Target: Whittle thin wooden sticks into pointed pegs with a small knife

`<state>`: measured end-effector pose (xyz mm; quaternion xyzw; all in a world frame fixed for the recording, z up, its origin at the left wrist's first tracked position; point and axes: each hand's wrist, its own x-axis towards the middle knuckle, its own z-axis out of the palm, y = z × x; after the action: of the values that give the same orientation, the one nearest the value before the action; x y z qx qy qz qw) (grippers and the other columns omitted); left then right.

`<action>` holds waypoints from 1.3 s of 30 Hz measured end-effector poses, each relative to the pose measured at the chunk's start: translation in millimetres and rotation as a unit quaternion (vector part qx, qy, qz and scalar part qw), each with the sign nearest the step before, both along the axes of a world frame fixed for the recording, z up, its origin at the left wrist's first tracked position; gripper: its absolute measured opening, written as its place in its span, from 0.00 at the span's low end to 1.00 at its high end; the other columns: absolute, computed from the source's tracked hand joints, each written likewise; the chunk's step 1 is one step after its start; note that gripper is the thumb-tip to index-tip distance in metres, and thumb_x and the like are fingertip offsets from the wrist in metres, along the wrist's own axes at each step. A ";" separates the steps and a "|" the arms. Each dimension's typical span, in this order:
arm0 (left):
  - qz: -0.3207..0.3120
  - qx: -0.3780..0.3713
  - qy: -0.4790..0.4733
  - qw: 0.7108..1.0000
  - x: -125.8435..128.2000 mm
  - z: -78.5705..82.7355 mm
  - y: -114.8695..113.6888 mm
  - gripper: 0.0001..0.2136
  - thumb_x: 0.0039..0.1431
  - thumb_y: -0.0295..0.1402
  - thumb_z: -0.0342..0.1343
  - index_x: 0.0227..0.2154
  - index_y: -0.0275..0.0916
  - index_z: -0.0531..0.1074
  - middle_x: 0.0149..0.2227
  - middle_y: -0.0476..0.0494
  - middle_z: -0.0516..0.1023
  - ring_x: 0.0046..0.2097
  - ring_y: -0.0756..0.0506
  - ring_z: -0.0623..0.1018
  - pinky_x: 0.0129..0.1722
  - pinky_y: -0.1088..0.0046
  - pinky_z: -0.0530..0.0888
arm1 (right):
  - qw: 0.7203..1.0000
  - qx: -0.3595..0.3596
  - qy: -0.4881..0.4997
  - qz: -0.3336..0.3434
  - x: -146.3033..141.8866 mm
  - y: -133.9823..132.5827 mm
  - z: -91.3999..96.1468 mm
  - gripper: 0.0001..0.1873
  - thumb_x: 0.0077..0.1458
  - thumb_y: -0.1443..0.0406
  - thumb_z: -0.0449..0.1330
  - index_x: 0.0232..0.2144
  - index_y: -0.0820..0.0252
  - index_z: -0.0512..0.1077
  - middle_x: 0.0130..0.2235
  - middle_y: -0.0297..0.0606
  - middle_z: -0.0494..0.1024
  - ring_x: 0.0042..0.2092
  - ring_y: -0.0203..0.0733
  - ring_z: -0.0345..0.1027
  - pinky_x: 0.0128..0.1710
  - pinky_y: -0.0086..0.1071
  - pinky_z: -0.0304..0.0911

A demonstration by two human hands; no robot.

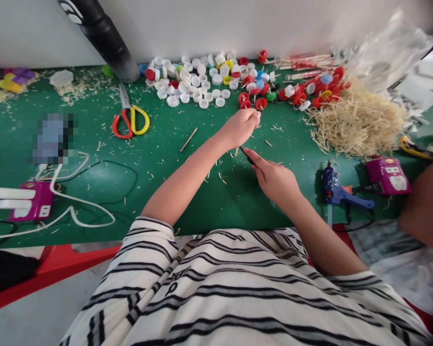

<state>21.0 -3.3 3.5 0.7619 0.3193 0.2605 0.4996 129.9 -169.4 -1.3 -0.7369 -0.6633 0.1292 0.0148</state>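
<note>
My left hand [241, 127] is closed just in front of several red caps [260, 104], some with a small stick standing in them. What its fingers hold, if anything, is hidden. Below and to the right, my right hand [276, 179] grips a thin black tool [248, 156] whose tip points up and left toward my left wrist; its kind cannot be made out. A short thin stick [188, 139] lies alone on the green table [159, 192], left of my forearm. Small straw-coloured shavings are scattered around both hands.
White bottle caps [195, 81] lie at the back, beside a black bottle [110, 41]. Scissors [130, 115], a phone [52, 137] and a purple power block [36, 201] are left. A straw pile [361, 120], blue glue gun [341, 190] and another person's arm [426, 206] are right.
</note>
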 end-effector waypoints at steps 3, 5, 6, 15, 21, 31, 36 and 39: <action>0.001 0.004 0.003 1.000 0.5 -1.2 0.5 0.17 0.73 0.35 0.41 0.25 0.40 0.60 0.25 0.49 0.61 0.28 0.51 0.63 0.34 0.70 0.60 | 1.000 -0.009 -0.001 -0.003 -2.3 8.8 -1.5 0.32 0.72 0.59 0.43 0.75 0.39 0.51 0.48 0.40 0.82 0.40 0.45 0.75 0.33 0.32 0.59; 0.011 0.004 0.003 1.000 0.6 -2.3 1.8 0.16 0.73 0.34 0.41 0.25 0.40 0.60 0.25 0.49 0.61 0.28 0.51 0.63 0.33 0.70 0.60 | 1.000 -0.011 0.003 0.005 -1.7 12.4 -0.9 0.32 0.72 0.59 0.42 0.75 0.39 0.50 0.47 0.39 0.83 0.39 0.45 0.75 0.33 0.32 0.59; 0.015 0.002 0.003 1.000 0.6 -2.5 2.4 0.16 0.72 0.34 0.41 0.25 0.40 0.59 0.25 0.49 0.60 0.28 0.51 0.62 0.33 0.70 0.60 | 1.000 -0.015 0.004 0.010 -0.8 13.3 0.0 0.32 0.72 0.59 0.42 0.75 0.39 0.50 0.46 0.39 0.83 0.38 0.44 0.74 0.32 0.32 0.59; 0.004 -0.016 0.002 1.000 2.0 -4.0 4.4 0.16 0.73 0.33 0.40 0.26 0.40 0.59 0.25 0.50 0.58 0.28 0.51 0.61 0.35 0.70 0.60 | 0.999 -0.030 0.025 0.017 5.1 4.1 3.3 0.32 0.72 0.59 0.42 0.75 0.44 0.51 0.40 0.40 0.84 0.34 0.46 0.74 0.31 0.32 0.58; -0.004 -0.009 0.000 1.000 5.8 -3.0 0.0 0.16 0.73 0.33 0.41 0.26 0.41 0.57 0.24 0.50 0.60 0.26 0.52 0.61 0.34 0.69 0.58 | 0.999 -0.026 0.037 0.008 2.9 -3.9 1.0 0.32 0.72 0.58 0.41 0.75 0.46 0.53 0.37 0.41 0.83 0.33 0.48 0.75 0.31 0.33 0.58; -0.026 0.033 -0.007 0.999 14.8 0.9 -15.7 0.17 0.73 0.33 0.41 0.25 0.42 0.57 0.25 0.49 0.62 0.27 0.49 0.64 0.35 0.67 0.59 | 0.999 -0.035 -0.011 -0.002 -1.5 -2.0 13.0 0.32 0.71 0.59 0.41 0.74 0.49 0.56 0.35 0.42 0.82 0.32 0.49 0.74 0.30 0.33 0.54; -0.055 0.025 0.000 0.998 24.1 -2.2 -17.1 0.17 0.72 0.33 0.42 0.24 0.42 0.58 0.24 0.49 0.62 0.27 0.49 0.63 0.34 0.67 0.58 | 0.999 -0.037 -0.015 -0.003 -1.6 4.6 13.1 0.32 0.71 0.61 0.41 0.73 0.53 0.59 0.40 0.46 0.84 0.36 0.51 0.76 0.33 0.34 0.58; -0.048 -0.002 -0.015 0.999 19.5 -1.8 -11.3 0.17 0.73 0.32 0.41 0.24 0.42 0.58 0.24 0.50 0.61 0.26 0.50 0.61 0.33 0.67 0.59 | 0.999 -0.036 -0.003 0.001 -3.3 4.5 10.1 0.33 0.71 0.60 0.40 0.76 0.49 0.51 0.38 0.42 0.84 0.33 0.49 0.75 0.33 0.34 0.59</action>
<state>40.6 -14.6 1.7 0.7714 0.2751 0.2466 0.5181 126.5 -164.8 8.8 -0.7365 -0.6594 0.1505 -0.0142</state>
